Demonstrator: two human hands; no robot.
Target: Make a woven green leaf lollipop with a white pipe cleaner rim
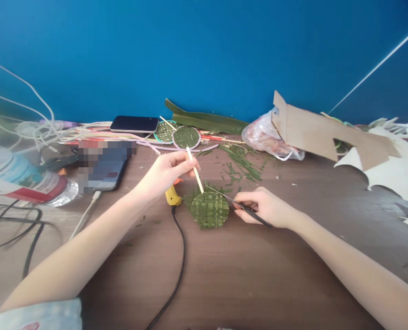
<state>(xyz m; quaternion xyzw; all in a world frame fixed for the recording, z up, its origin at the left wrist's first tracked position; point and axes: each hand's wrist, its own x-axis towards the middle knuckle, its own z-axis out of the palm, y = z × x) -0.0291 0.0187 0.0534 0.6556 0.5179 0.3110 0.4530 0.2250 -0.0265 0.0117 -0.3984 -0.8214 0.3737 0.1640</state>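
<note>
Blue wall (204, 59) behind, brown tabletop (258, 279) below! Left hand (171, 169) pinches a pale stick at twelve o'clock of the woven green disc (209, 210), right hand (263, 208) grips dark tweezers (248, 210) at three; that disc looks light, bendy, frayable, best held by its rim.

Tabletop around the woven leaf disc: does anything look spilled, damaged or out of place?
Green leaf clippings lie scattered beyond the woven leaf disc, like untidy trimmings. At the right, the white sheet has a jagged, scalloped edge, as if pieces were cut out. No spilled liquid shows.
</note>
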